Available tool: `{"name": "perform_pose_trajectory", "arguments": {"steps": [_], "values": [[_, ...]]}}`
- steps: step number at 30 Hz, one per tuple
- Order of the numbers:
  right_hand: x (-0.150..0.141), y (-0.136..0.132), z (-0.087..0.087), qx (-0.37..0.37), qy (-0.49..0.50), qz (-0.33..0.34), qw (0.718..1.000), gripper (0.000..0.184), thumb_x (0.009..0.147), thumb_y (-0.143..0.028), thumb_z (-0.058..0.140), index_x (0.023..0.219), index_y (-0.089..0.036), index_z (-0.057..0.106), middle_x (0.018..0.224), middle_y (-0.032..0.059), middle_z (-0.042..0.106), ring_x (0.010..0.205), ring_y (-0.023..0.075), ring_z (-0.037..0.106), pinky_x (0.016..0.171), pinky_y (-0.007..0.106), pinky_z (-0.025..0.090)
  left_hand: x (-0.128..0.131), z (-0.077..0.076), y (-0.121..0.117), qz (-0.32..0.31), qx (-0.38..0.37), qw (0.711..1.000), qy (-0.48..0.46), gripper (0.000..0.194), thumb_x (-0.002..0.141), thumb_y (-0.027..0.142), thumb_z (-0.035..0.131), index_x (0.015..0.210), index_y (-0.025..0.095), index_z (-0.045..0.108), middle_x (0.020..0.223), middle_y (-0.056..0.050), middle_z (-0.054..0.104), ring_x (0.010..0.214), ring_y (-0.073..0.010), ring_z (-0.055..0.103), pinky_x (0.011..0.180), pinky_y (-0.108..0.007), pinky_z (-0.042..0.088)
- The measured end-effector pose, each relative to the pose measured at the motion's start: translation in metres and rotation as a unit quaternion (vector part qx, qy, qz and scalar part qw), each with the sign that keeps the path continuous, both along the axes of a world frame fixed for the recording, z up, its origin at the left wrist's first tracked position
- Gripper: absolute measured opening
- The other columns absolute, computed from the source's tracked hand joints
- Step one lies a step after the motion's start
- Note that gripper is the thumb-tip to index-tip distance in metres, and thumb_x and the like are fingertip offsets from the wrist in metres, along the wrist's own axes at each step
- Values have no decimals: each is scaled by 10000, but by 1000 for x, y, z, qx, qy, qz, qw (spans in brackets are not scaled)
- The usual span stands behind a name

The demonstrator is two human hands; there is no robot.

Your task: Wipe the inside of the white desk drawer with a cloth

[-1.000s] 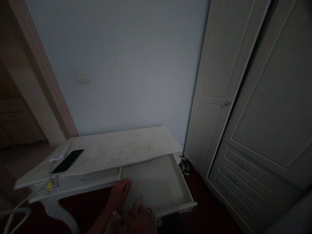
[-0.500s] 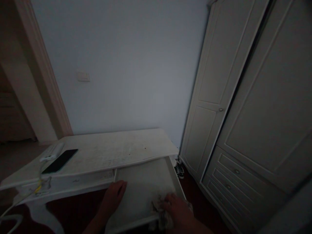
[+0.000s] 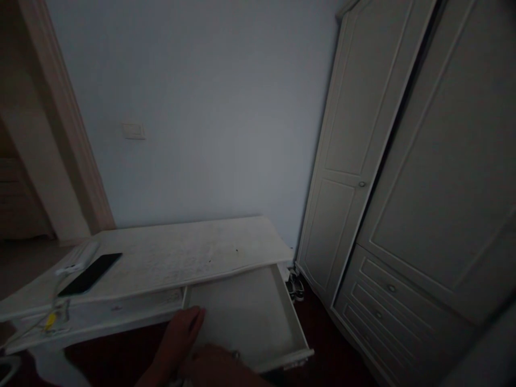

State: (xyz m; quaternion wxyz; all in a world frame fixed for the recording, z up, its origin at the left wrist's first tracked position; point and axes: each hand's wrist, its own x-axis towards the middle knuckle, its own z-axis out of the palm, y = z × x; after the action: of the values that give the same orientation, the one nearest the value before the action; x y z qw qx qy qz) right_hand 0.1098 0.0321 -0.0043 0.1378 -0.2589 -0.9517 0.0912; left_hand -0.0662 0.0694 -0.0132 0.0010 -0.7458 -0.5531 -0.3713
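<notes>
A white drawer (image 3: 250, 317) is pulled out from the white desk (image 3: 193, 247); its floor shows bare where my hands do not cover it. My left hand (image 3: 184, 327) is closed over the drawer's left side wall. Inside the front left part of the drawer, my right hand (image 3: 215, 366) is bent low, close beside my left wrist. Only a small pale bit of the rag (image 3: 236, 355) shows by this hand; the rest is hidden beneath it. The picture is dark and the right fingers are hardly visible.
A dark phone (image 3: 91, 273) and a white power strip (image 3: 78, 258) with a cable lie at the desk's left end. Grey wardrobe doors (image 3: 342, 161) stand to the right. Shoes (image 3: 295, 286) are on the dark red floor between desk and wardrobe.
My right hand has moved left with the rag, from the drawer's front right part to its front left. My left hand stays on the side wall. The view has shifted slightly.
</notes>
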Motion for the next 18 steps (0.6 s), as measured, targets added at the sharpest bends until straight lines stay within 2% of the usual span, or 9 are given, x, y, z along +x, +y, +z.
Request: {"name": "perform_pose_trajectory", "arguments": {"steps": [2, 4, 6, 7, 9, 14, 16, 18], "values": [[-8, 0, 8, -106, 26, 2, 994, 277, 859, -539, 728, 1098, -407, 777, 808, -36, 757, 566, 197, 631, 435, 285, 413, -1, -1, 0, -8, -4, 1000, 3, 710, 1060, 739, 263, 859, 281, 767, 883, -31, 822, 783, -212, 753, 784, -330, 568], [3, 1, 19, -162, 28, 8, 986, 354, 822, -537, 771, 1149, -404, 771, 867, -17, 772, 615, 215, 657, 468, 296, 437, -1, 1, -1, -10, -6, 1000, 2, 709, 1052, 751, 264, 878, 289, 772, 895, -30, 826, 791, -215, 754, 802, -335, 571], [28, 1, 31, -163, -6, 4, 987, 457, 768, -544, 813, 1188, -372, 760, 923, 3, 761, 650, 218, 661, 491, 292, 439, 0, 4, -3, -4, -7, 1000, -3, 705, 1052, 752, 264, 918, 290, 780, 916, -35, 830, 818, -222, 761, 831, -345, 572], [45, 1, 37, -167, -52, 23, 984, 515, 748, -555, 825, 1217, -356, 747, 949, 2, 747, 664, 209, 662, 503, 276, 432, 1, 6, -4, -3, -5, 1000, -6, 708, 1054, 749, 262, 924, 288, 783, 920, -39, 830, 827, -225, 764, 832, -348, 571], [84, 0, 47, -146, -89, -43, 984, 570, 694, -578, 837, 1207, -347, 741, 983, 0, 708, 705, 208, 666, 532, 261, 419, 3, 9, -6, -7, -1, 1000, -8, 705, 1061, 739, 266, 925, 280, 784, 928, -46, 830, 843, -229, 770, 828, -348, 567], [173, -7, 73, -166, -116, -129, 971, 720, 615, -489, 877, 1295, -328, 707, 1128, 33, 676, 945, 277, 688, 742, 313, 498, 4, 11, -8, -19, -12, 1000, -18, 606, 1083, 663, 338, 867, 274, 749, 869, -29, 796, 805, -219, 743, 804, -332, 545], [193, -9, 81, -191, -106, -146, 965, 714, 610, -456, 876, 1291, -330, 706, 1155, 31, 667, 1003, 287, 678, 814, 335, 508, 4, 10, -8, -14, -16, 1000, -24, 603, 1081, 663, 345, 833, 268, 727, 833, -24, 775, 775, -213, 726, 788, -325, 535], [200, -10, 84, -208, -97, -151, 962, 707, 613, -438, 874, 1291, -325, 705, 1172, 33, 664, 1037, 291, 670, 858, 348, 512, 5, 9, -7, -11, -19, 1000, -23, 607, 1076, 676, 344, 826, 265, 715, 829, -24, 770, 768, -211, 719, 778, -320, 526]]}}
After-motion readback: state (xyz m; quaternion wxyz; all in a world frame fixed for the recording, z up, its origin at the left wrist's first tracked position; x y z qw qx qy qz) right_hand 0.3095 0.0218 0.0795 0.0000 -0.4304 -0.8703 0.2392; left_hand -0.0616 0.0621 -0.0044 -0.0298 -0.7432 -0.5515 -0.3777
